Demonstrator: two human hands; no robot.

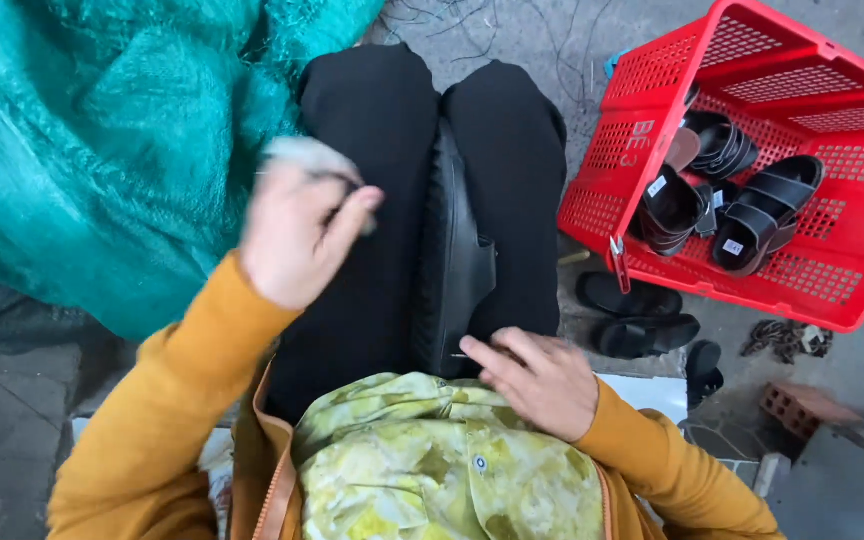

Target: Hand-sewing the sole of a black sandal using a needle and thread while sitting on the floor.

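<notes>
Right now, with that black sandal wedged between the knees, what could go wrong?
The black sandal is only pinched between the knees, so it might slip while the right hand steadies its near end. The left hand is raised and blurred, gripping something small and pale I cannot identify; a quick stroke could catch the right hand's fingers.

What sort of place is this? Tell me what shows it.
Probably a small, informal sandal-making workshop. A red crate holds finished black sandals, a black sole lies across the person's lap, and more soles lie on the bare concrete floor.
</notes>
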